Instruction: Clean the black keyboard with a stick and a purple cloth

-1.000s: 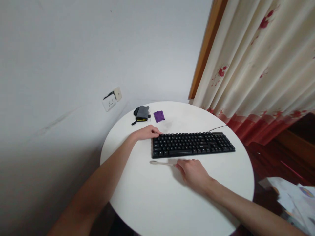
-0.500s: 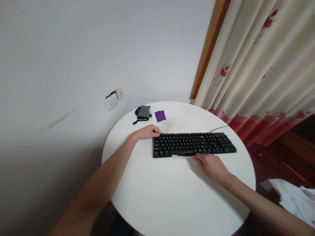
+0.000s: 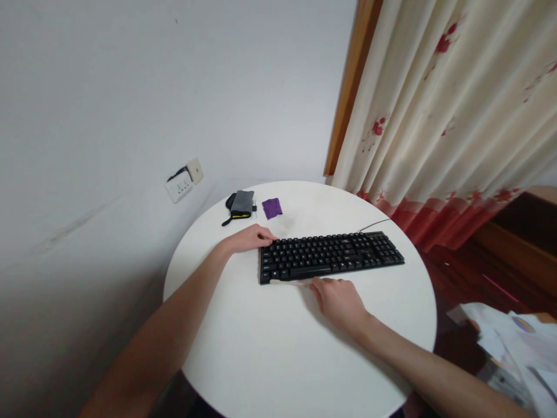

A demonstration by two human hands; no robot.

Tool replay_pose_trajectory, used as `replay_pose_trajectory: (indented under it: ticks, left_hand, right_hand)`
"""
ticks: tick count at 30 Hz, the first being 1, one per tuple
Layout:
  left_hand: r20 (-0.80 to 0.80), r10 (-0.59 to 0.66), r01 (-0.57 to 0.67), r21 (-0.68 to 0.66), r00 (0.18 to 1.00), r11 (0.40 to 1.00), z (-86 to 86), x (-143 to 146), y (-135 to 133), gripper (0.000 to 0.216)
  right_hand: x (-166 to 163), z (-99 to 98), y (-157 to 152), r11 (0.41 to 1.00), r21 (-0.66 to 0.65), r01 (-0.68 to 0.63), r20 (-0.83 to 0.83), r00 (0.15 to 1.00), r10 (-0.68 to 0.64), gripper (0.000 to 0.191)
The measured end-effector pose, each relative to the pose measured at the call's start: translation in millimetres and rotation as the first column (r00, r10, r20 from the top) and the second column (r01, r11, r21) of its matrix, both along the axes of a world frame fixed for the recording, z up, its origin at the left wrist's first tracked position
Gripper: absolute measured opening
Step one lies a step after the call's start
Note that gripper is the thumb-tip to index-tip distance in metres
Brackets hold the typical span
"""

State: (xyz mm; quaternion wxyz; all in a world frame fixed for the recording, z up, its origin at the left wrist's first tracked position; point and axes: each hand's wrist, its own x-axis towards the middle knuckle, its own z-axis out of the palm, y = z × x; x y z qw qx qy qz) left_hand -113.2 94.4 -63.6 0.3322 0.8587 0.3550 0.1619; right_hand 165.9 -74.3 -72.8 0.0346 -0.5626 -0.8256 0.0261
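A black keyboard (image 3: 339, 254) lies across a round white table (image 3: 282, 354). My left hand (image 3: 250, 238) rests at the keyboard's back left corner with its fingers curled onto the edge. My right hand (image 3: 338, 302) sits just in front of the keyboard's middle, closed on the end of a thin white brush-like stick (image 3: 290, 282). The stick points left and lies along the keyboard's front edge below the space bar.
A grey and black pouch (image 3: 239, 204) and a small purple cloth (image 3: 272, 207) lie at the table's back. The keyboard's cable (image 3: 374, 223) runs off to the right. A wall socket (image 3: 183, 183) is at left, a curtain (image 3: 435, 116) at right, papers (image 3: 509, 337) on the floor.
My right hand carried the stick from the bare table up to the keyboard's front edge, first toward the right, then back left. My left hand stayed on the corner.
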Motion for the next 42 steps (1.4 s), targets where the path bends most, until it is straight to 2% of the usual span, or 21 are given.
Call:
replay_pose_trajectory:
  ticks: [7, 10, 13, 21, 23, 26, 30, 35, 38, 42]
  left_hand:
    - [0.013, 0.025, -0.025, -0.027, 1.000, 0.999, -0.5, 0.3, 0.1, 0.027]
    - [0.012, 0.034, -0.034, -0.023, 0.999, 0.999, -0.5, 1.0, -0.1, 0.026]
    - [0.004, 0.037, -0.036, -0.019, 0.999, 0.999, -0.3, 1.7, -0.5, 0.027]
    - [-0.030, 0.012, -0.012, -0.006, 0.999, 1.000, 4.4, 2.8, -1.8, 0.028]
    - [-0.024, 0.010, -0.010, -0.010, 1.000, 1.000, 4.2, 2.5, -1.1, 0.028]
    - [-0.012, 0.000, 0.000, -0.027, 1.000, 1.000, 2.7, 1.9, 0.6, 0.029]
    - [-0.025, -0.003, 0.002, -0.028, 1.000, 1.000, 2.6, 2.1, 1.7, 0.027]
    - [-0.044, 0.004, -0.004, -0.014, 0.999, 1.000, 4.1, 2.9, 1.3, 0.028]
    - [-0.053, -0.002, 0.001, -0.009, 0.999, 1.000, 4.5, 2.9, 1.0, 0.028]
    - [-0.066, -0.006, 0.005, -0.015, 0.998, 1.000, 5.2, 3.5, 0.2, 0.028]
  right_hand:
    - [106.9, -5.8, -6.4, 0.965, 0.013, 0.262, 0.064, 0.963, -0.262, 0.031]
    - [131.9, -4.6, -9.6, 0.950, 0.009, 0.313, 0.075, 0.947, -0.312, 0.031]
    - [131.3, -3.2, -10.2, 0.956, 0.005, 0.294, 0.070, 0.953, -0.294, 0.032]
    - [76.4, -1.6, -2.1, 0.990, 0.026, 0.141, 0.014, 0.990, -0.142, 0.033]
    - [77.2, -1.3, -0.9, 0.987, 0.028, 0.156, 0.019, 0.988, -0.156, 0.033]
    - [98.9, -1.9, -2.0, 0.975, 0.017, 0.222, 0.035, 0.974, -0.222, 0.032]
    - [151.4, -2.8, -6.5, 0.933, -0.021, 0.361, 0.046, 0.932, -0.359, 0.033]
    - [215.4, -2.4, -11.7, 0.837, -0.084, 0.541, 0.057, 0.841, -0.538, 0.037]
    - [244.3, -1.8, -15.2, 0.805, -0.070, 0.589, 0.046, 0.808, -0.588, 0.040]
    - [273.5, 0.4, -20.4, 0.719, -0.005, 0.694, 0.032, 0.719, -0.694, 0.047]
